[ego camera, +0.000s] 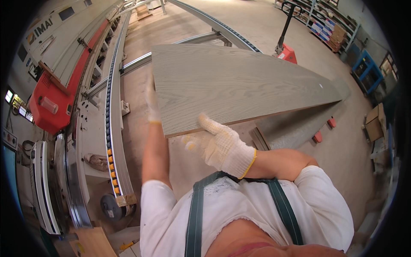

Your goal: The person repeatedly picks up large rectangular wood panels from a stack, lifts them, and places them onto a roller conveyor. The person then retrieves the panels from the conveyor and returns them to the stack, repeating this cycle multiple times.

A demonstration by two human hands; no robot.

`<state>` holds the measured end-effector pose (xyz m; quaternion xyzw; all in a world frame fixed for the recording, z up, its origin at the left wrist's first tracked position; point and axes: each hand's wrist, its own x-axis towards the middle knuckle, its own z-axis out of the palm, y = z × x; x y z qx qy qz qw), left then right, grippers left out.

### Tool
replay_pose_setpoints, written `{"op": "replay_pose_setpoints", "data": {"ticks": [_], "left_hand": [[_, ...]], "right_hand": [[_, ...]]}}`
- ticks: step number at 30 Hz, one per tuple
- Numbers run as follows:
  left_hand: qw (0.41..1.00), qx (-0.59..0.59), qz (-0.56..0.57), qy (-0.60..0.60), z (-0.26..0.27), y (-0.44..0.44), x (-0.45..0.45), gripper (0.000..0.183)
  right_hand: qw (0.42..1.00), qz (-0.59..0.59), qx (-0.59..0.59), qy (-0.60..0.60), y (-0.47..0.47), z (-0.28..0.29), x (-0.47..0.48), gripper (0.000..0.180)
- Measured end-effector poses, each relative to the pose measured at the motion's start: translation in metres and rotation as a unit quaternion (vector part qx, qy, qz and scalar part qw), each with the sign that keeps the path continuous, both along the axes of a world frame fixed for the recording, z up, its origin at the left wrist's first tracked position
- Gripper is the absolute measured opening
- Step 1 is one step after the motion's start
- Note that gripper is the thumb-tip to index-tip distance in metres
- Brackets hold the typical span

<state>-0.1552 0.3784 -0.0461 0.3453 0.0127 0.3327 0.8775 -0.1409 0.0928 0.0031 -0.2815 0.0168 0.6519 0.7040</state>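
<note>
A large grey wood-grain panel [237, 83] is held up at a tilt in front of me, its far corner reaching to the right. Its left edge is gripped by my left hand [152, 99], in a white glove; the hand is blurred and its fingers are partly hidden by the panel. My right hand [224, 144], in a white knitted glove with a yellow cuff edge, holds the near edge, with the thumb on the upper face and the fingers below. Beneath the panel's right part shows another broad grey board or sheet [295, 125].
Along the left runs an edge-banding type machine with a red guard [53, 102] and a roller rail [112, 128]. A second roller rail [221, 24] curves behind the panel. Beyond stands a red pallet jack [287, 53]; loaded shelves [330, 29] and a blue frame [367, 70] are at right.
</note>
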Motion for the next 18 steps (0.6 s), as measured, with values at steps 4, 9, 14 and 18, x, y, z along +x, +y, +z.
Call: {"op": "replay_pose_setpoints", "data": {"ticks": [4, 9, 14, 18], "left_hand": [[0.995, -0.047, 0.064, 0.066, -0.021, -0.133, 0.008, 0.043], [0.964, -0.003, 0.113, 0.242, 0.018, -0.233, -0.005, 0.042], [0.935, -0.015, 0.126, 0.331, 0.017, -0.266, 0.02, 0.041], [0.937, -0.039, 0.142, 0.316, 0.003, -0.275, 0.024, 0.039]], "right_hand": [[0.999, 0.027, -0.033, 0.018, -0.009, -0.006, 0.012, 0.056], [0.962, 0.237, -0.028, -0.133, -0.029, 0.027, 0.04, 0.043], [0.765, 0.152, 0.055, -0.624, -0.026, 0.07, 0.191, 0.022], [0.33, -0.056, -0.025, -0.942, 0.063, 0.015, 0.406, 0.031]]}}
